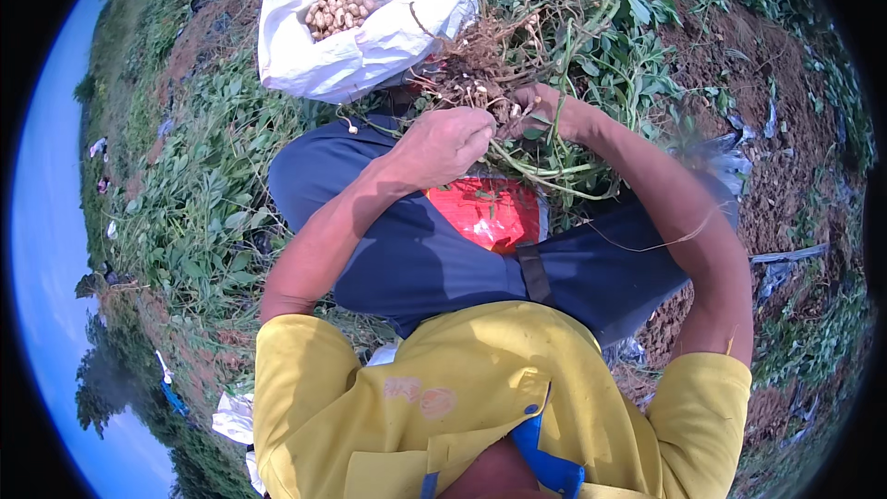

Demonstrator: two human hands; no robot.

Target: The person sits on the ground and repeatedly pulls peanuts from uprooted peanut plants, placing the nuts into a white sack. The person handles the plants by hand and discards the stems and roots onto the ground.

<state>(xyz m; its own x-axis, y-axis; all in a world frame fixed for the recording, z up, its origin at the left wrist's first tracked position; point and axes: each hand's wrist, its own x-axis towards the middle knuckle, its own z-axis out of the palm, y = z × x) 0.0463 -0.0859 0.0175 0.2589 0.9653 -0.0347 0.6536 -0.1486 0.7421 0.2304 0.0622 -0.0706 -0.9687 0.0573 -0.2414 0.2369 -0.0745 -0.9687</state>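
Observation:
An uprooted peanut plant (pixel 478 69) lies across my lap, its brown roots and pale pods tangled with soil. My right hand (pixel 544 111) is closed around the plant where roots meet green stems (pixel 554 170). Against the near side of the roots, my left hand (pixel 450 142) has its fingers curled together; whatever they pinch is hidden. Just beyond my left hand stands a white woven sack (pixel 346 66) with its mouth wide, and a heap of peanuts in shell (pixel 339 5) shows inside.
Between my thighs is a red plastic sack (pixel 485 211). Leafy peanut plants (pixel 208 173) cover the ground at left, with more vines (pixel 624 34) beyond my right hand. Bare brown soil (pixel 776 201) with plastic film scraps (pixel 727 163) lies at right. Another white sack (pixel 234 418) sits lower left.

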